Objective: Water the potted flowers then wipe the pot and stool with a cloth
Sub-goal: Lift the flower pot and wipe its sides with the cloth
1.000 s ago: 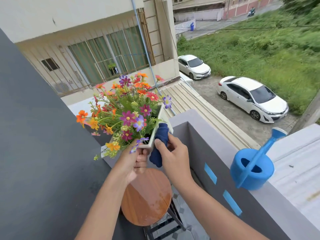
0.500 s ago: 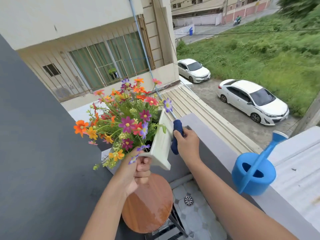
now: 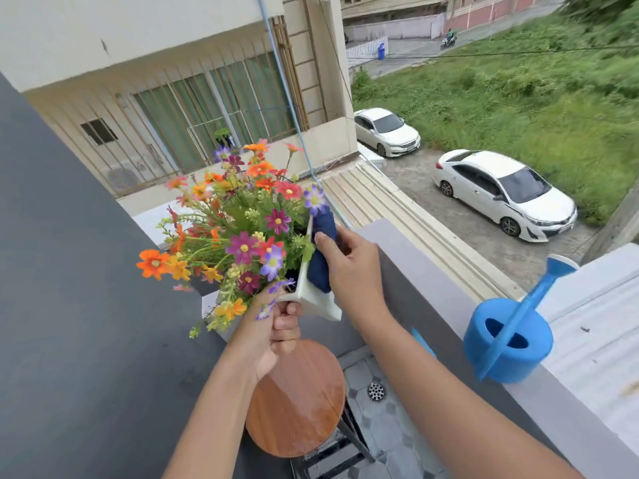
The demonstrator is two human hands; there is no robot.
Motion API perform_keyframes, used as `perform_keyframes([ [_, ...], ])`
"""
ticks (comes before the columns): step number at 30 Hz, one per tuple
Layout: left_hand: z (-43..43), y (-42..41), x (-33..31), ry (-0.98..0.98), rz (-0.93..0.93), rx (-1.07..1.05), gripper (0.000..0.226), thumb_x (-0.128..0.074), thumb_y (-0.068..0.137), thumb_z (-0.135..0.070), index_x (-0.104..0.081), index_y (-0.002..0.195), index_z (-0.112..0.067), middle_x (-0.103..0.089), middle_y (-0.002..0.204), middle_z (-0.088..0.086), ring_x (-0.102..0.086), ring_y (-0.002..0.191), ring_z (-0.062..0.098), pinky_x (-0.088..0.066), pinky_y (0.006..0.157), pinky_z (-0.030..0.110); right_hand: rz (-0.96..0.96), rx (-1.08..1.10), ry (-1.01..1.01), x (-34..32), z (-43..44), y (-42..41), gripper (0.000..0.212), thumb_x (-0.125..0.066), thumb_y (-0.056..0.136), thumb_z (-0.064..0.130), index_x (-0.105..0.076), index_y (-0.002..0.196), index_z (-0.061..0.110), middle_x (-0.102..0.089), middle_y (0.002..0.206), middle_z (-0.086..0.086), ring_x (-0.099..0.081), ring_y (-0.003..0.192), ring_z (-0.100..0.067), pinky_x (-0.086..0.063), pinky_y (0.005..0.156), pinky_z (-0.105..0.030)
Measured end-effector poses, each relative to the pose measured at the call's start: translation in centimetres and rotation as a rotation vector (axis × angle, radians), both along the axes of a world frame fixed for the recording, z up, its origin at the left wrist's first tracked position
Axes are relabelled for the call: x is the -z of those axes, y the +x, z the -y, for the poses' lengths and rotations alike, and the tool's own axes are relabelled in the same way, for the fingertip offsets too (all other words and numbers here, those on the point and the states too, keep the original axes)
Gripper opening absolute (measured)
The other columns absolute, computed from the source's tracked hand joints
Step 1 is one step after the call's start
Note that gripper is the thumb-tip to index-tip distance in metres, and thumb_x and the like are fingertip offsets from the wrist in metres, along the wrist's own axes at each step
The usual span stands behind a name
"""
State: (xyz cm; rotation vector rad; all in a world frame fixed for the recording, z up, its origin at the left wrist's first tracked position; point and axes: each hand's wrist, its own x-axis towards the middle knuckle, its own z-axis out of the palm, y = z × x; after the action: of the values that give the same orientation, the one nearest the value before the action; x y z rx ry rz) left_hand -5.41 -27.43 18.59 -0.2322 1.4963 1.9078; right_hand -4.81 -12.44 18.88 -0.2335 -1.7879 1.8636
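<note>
White pot (image 3: 313, 299) of bright flowers (image 3: 242, 219) held up in the air, tilted, above the round wooden stool (image 3: 297, 399). Left hand (image 3: 273, 330) closed round the pot's near lower corner, fingers curled under the rim. Right hand (image 3: 352, 267) closed on a dark blue cloth (image 3: 321, 250), pressing it flat against the pot's right side wall, thumb on top of the cloth. Stool seat bare and glossy, tucked into the corner between the dark wall (image 3: 69, 305) on the left and the grey balcony ledge (image 3: 432, 271) on the right. Blue watering can (image 3: 508, 340) standing on the ledge, well apart from the pot, spout pointing up and away. Floor drain (image 3: 376, 391) just beside the stool. Two white cars (image 3: 501, 191) parked far below, beyond the ledge.
</note>
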Motion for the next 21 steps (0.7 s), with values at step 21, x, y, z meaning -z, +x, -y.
perform_keyframes([
  [21,0.8,0.2,0.2,-0.138,-0.048,0.039,0.037,-0.036,0.088,-0.034,-0.043,0.055,-0.018,-0.023,0.041,-0.008,-0.014,0.03,0.006,-0.002,0.043,0.021,-0.063,0.083,-0.035,0.8,1.0,-1.5,0.04,-0.061,0.093,0.035,-0.053,0.076,0.001,-0.041,0.066,-0.011,-0.037,0.065,-0.016,-0.031,0.06,-0.04],
])
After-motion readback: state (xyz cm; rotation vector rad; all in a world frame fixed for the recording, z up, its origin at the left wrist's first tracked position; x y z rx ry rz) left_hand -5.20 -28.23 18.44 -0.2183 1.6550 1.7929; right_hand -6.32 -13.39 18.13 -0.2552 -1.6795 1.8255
